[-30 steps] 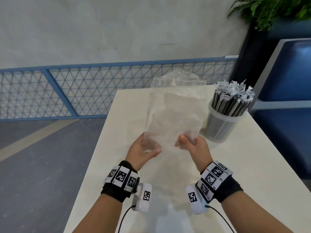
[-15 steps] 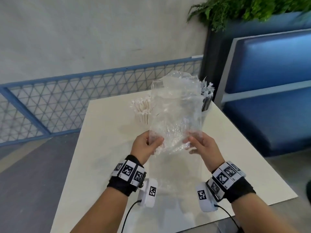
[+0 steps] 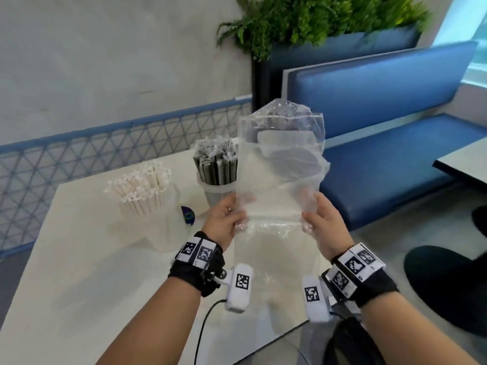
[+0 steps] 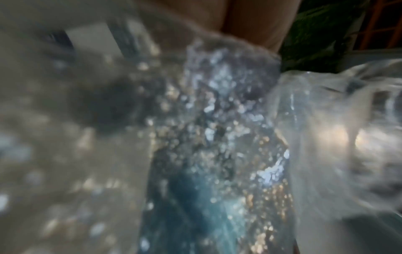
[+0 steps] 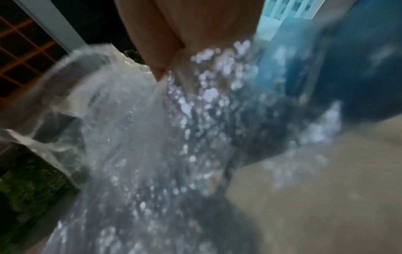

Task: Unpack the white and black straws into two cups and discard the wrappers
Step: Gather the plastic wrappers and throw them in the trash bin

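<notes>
Clearly the unpacking looks finished: white straws (image 3: 139, 185) fill the left cup (image 3: 155, 225) and black straws (image 3: 216, 162) the cup (image 3: 218, 192) just right of it, both on the surface (image 3: 79, 272). What remains is discarding the clear wrapper (image 3: 279, 167), held upright above the near edge. The left hand (image 3: 224, 222) and right hand (image 3: 322, 222) pinch its lower sides, fingers (image 3: 307, 196) curled around the plastic; no bin is in view, so one must be found.

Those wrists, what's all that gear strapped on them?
Each bare forearm wears a black fabric wristband carrying white tiles printed with black square codes. Under the left hand and the right hand hangs a small white pod bearing another code, each with a thin black cable trailing away. No sleeves show.
</notes>
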The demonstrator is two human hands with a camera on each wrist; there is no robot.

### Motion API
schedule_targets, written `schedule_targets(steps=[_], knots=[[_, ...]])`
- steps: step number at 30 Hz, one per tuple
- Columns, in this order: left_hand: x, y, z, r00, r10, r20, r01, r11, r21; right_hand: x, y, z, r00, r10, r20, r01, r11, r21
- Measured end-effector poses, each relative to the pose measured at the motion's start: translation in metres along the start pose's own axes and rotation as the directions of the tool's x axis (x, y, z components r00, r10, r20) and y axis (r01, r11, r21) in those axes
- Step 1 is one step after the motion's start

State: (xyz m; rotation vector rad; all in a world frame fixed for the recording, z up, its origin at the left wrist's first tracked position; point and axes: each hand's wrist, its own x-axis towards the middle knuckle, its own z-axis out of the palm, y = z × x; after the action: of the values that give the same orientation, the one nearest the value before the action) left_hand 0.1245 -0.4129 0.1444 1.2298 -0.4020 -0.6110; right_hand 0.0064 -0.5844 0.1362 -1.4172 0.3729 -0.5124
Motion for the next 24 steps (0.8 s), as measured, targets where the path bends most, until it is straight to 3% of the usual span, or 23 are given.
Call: schedule_targets(steps=[3, 5, 8, 12, 14, 15, 18, 22, 24], knots=[[0.016, -0.007, 0.03, 0.991, -0.133, 0.004, 0.133, 0.987, -0.09, 0.004, 0.002, -0.034, 0.995, 0.03, -0.094, -0.034, 0.998, -0.048], [0.024, -0.009, 0.048, 0.978, -0.208, 0.025, 0.21, 0.97, -0.123, 0.004, 0.0, -0.056, 0.992, 0.047, -0.12, -0.046, 0.999, 0.011], [0.034, -0.014, 0.072, 0.945, -0.31, 0.109, 0.308, 0.951, 0.034, 0.002, -0.008, -0.081, 0.988, 0.11, -0.106, -0.094, 0.985, 0.145], [0.051, -0.028, 0.097, 0.877, -0.431, 0.214, 0.378, 0.892, 0.249, 0.005, 0.001, -0.114, 0.945, 0.111, -0.309, -0.134, 0.99, -0.053], [0.06, -0.032, 0.106, 0.842, -0.488, 0.231, 0.412, 0.857, 0.308, 0.006, -0.004, -0.121, 0.928, 0.083, -0.362, -0.109, 0.993, -0.054], [0.065, -0.033, 0.109, 0.825, -0.505, 0.251, 0.417, 0.846, 0.333, 0.007, -0.006, -0.124, 0.915, 0.102, -0.389, -0.095, 0.995, 0.038], [0.078, -0.034, 0.12, 0.778, -0.531, 0.336, 0.404, 0.832, 0.38, 0.01, -0.005, -0.136, 0.881, 0.16, -0.446, -0.039, 0.963, 0.268], [0.094, -0.045, 0.136, 0.798, -0.419, 0.434, 0.155, 0.837, 0.524, 0.013, 0.001, -0.147, 0.824, 0.151, -0.547, -0.003, 0.965, 0.262], [0.101, -0.051, 0.146, 0.751, -0.424, 0.506, 0.103, 0.833, 0.544, 0.013, -0.003, -0.156, 0.799, 0.152, -0.581, 0.004, 0.966, 0.259]])
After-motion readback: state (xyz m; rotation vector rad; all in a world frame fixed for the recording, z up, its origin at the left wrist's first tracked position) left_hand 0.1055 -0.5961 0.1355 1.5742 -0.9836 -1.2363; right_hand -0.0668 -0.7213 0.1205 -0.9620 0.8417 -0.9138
